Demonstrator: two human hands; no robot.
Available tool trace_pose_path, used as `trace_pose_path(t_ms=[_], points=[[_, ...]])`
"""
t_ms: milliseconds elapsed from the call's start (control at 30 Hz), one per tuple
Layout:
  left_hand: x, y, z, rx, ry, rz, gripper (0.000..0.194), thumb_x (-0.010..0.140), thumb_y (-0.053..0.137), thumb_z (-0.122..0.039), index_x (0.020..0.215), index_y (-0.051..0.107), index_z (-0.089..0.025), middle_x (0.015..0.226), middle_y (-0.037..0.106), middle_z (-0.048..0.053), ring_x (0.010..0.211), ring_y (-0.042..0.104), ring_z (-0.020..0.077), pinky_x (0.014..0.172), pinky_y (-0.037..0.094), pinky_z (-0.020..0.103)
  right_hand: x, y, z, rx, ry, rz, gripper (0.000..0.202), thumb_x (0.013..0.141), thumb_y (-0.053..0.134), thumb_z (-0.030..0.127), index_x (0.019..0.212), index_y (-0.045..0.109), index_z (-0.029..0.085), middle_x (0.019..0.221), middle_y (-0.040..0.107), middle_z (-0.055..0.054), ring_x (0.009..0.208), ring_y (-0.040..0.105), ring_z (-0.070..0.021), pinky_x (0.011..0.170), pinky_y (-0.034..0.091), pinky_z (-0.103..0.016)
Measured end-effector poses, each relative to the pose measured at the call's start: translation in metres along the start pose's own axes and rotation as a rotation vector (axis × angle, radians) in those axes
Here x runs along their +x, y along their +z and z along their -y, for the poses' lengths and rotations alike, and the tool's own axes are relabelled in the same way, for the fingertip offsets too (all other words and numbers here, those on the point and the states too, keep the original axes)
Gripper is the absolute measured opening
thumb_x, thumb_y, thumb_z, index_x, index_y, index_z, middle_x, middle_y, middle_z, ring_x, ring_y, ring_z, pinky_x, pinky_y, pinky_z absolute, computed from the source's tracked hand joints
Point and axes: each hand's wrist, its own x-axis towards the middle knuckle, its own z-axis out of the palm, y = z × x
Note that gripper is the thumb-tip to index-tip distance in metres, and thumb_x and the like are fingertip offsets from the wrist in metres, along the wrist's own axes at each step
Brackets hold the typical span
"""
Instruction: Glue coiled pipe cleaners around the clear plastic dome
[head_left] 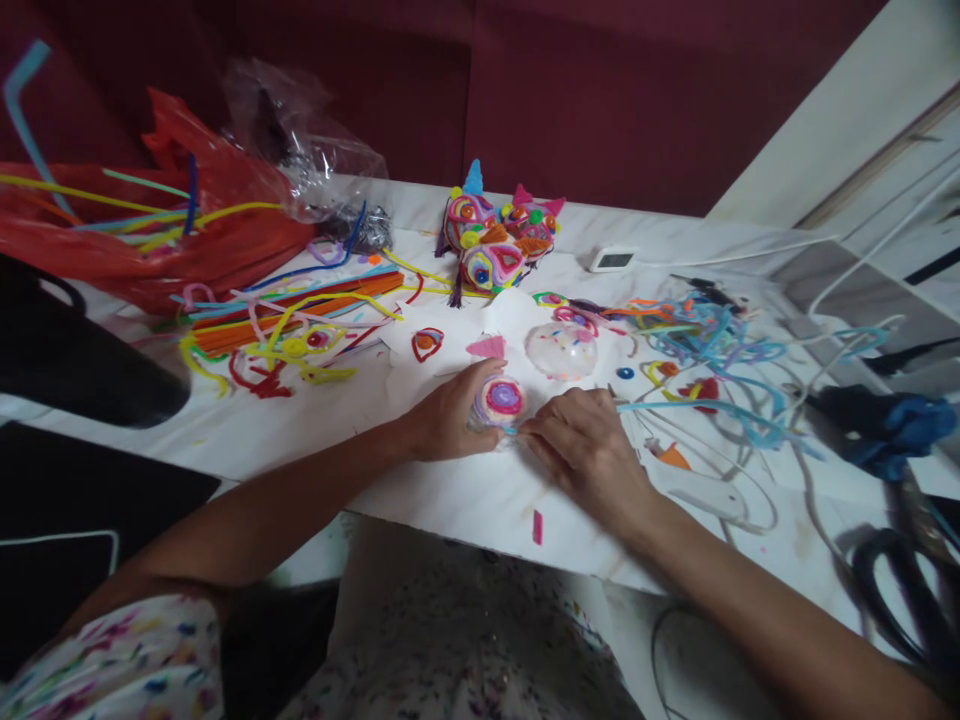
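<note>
My left hand (454, 412) is curled round a small ball (501, 400) faced with rings of purple, pink and cream pipe cleaner. At the ball's lower edge, my right hand (574, 435) pinches a light blue pipe cleaner (667, 406), whose tail runs off to the right. Just beyond the ball lies a pink triangular piece (487, 347). A clear plastic dome (562, 350) dotted with colour sits behind my right hand. To the left is an orange eye shape with a red outline (427, 342). My fingertips partly hide the ball's underside.
Finished colourful heads (491, 240) stand at the back. Pipe cleaners (292, 310) and a red plastic bag (150, 240) fill the left. A blue tangle (712, 335), a white glue gun (701, 492) and cables lie right. A white digital meter (615, 259) stands behind; black-handled scissors (900, 590) are near right.
</note>
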Motion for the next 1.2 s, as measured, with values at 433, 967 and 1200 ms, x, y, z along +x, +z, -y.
trace_pose_path(t_ms=[433, 967, 1200], points=[[-0.001, 0.006, -0.004, -0.016, -0.058, -0.063, 0.080, 0.057, 0.066, -0.020, 0.126, 0.026, -0.018, 0.130, 0.047, 0.011, 0.118, 0.049, 0.0259, 0.098, 0.043, 0.039, 0.001, 0.002, -0.001, 0.008, 0.065, 0.039, 0.020, 0.123, 0.069, 0.018, 0.110, 0.083, 0.022, 0.095, 0.083, -0.008, 0.093, 0.073, -0.0279, 0.088, 0.047, -0.046], [0.001, 0.009, -0.007, -0.125, -0.135, -0.121, 0.072, 0.055, 0.061, -0.021, 0.120, 0.032, -0.032, 0.124, 0.052, 0.001, 0.113, 0.053, 0.0244, 0.094, 0.046, 0.040, 0.000, 0.010, -0.007, 0.079, 0.139, 0.079, 0.016, 0.117, 0.073, 0.016, 0.107, 0.084, 0.022, 0.094, 0.084, -0.007, 0.094, 0.072, -0.0266, 0.091, 0.043, -0.041], [0.002, 0.007, -0.010, -0.086, -0.167, -0.078, 0.074, 0.053, 0.062, -0.020, 0.121, 0.032, -0.018, 0.125, 0.051, 0.010, 0.115, 0.052, 0.0260, 0.095, 0.045, 0.039, -0.001, 0.006, -0.009, 0.105, 0.194, 0.135, 0.012, 0.119, 0.073, 0.022, 0.113, 0.083, 0.022, 0.102, 0.085, -0.009, 0.102, 0.074, -0.0296, 0.095, 0.043, -0.041]])
